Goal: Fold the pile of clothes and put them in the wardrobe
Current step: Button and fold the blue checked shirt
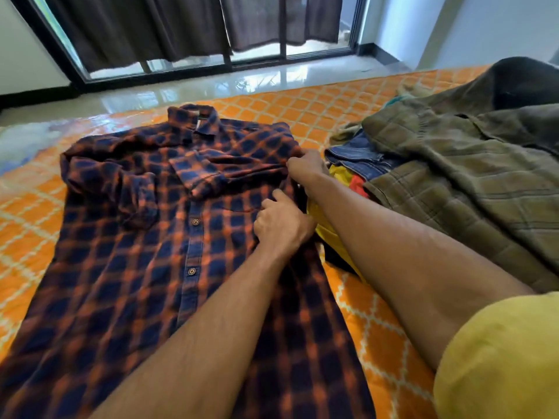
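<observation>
Left hand (282,226) mid-frame, fingers curled, gripping the plaid shirt (136,267) cloth near its right edge, just below the chest pocket. Right hand (307,167) just above it, pinching the shirt's right shoulder edge where the folded sleeve (211,170) starts. Both hands hold fabric and sit near each other without touching. The right arm comes in from the lower right out of a yellow sleeve (499,358); the left arm rises from the bottom edge across the shirt.

We note the shirt is navy and orange check, lying flat and front up, buttoned, with the collar (193,116) toward the top of the frame. Both sleeves are folded in over the chest; the other sleeve (133,189) is bunched at left of centre. It lies on an orange bedspread (378,328) with a pale lattice pattern.

Right of the hands we see the pile of clothes (393,164): an olive quilted jacket (453,182) on top, blue jeans (360,158) under its left edge, a yellow garment (325,234) touching the shirt's right edge, and a scrap of red cloth (357,184). The wardrobe is out of view.

At the top of the frame are dark curtains (136,25) over a glass door, with a glossy pale floor (211,83) below them.
</observation>
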